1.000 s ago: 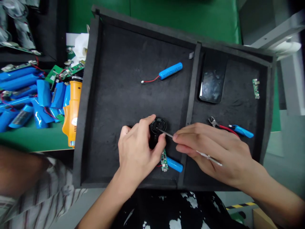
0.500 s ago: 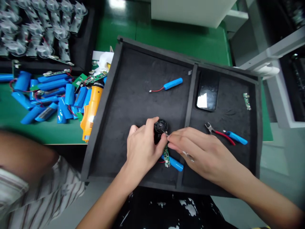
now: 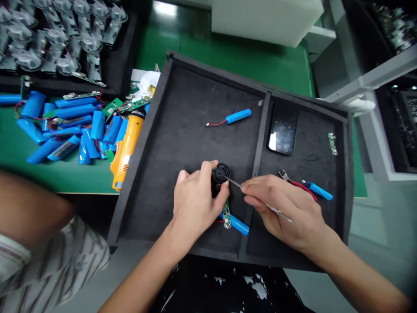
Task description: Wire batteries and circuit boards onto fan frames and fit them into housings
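**Left hand (image 3: 195, 204) clamped on black cylindrical housing (image 3: 219, 178), steel tip at top face**

Housing sits in the larger left compartment of the black foam-lined tray (image 3: 143, 165), near the bottom edge and just left of the divider (image 3: 259, 148). It stands about upright; can't tell if it bears on the foam. Left-hand fingers wrap the barrel, top face exposed.

Right hand (image 3: 280, 208) has thumb and fingers pinched together on a slim steel tool (image 3: 233, 181), tip at the top face. Can't tell if it's tweezers or a pick.

Handling, my read: housing looks light and stiff, but the smooth barrel could slip, so hold it low and firm. Thin tip could skid on the face.

Green PCB (image 3: 227, 216) and blue cell (image 3: 237, 224) lie just below the left hand. PCB looks fragile: edges only. Side cutters (image 3: 308, 187) lie in the right compartment, near its bottom-right corner.
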Tool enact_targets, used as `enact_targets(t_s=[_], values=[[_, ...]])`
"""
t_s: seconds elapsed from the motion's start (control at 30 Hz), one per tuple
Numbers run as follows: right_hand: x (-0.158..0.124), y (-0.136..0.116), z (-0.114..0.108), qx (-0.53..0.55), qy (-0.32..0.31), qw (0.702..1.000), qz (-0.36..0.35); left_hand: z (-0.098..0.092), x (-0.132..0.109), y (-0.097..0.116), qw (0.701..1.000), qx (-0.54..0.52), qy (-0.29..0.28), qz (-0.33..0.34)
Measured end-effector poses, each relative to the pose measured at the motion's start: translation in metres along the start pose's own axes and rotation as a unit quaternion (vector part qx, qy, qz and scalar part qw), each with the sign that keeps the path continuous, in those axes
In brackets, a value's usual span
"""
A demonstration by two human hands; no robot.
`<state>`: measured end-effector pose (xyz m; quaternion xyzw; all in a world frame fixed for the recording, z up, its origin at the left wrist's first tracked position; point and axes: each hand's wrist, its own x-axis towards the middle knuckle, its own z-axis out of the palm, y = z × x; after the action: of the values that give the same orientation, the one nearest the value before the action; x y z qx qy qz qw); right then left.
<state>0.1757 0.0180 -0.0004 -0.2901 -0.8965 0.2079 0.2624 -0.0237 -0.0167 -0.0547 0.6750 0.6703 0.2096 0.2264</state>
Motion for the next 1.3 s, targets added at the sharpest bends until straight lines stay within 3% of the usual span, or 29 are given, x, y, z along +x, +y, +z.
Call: enact_targets(t_s=[0.23,0.6,0.87,1.07,1.23,1.3], values=[[0.003,0.003,0.008,0.009,-0.041,0.999,0.008,0.001,0.001,0.0,1.0,0.007,-0.004,0.005],[0.009,-0.003,0.003,-0.015,-0.105,0.994,0.035,-0.001,0.002,-0.001,1.0,0.014,-0.015,0.013],[0.005,-0.012,0.017,-0.054,-0.108,0.993,0.009,0.0,0.002,-0.003,1.0,0.01,-0.025,0.016],[0.003,-0.012,0.021,-0.061,-0.087,0.994,0.008,0.0,0.002,-0.003,1.0,0.004,-0.021,0.009],[-0.006,-0.007,0.009,0.003,0.039,0.999,0.032,0.002,0.002,-0.001,1.0,-0.001,-0.002,-0.008],[-0.008,-0.006,0.007,0.017,0.053,0.997,0.045,0.003,0.001,-0.001,1.0,-0.002,0.003,-0.006]])
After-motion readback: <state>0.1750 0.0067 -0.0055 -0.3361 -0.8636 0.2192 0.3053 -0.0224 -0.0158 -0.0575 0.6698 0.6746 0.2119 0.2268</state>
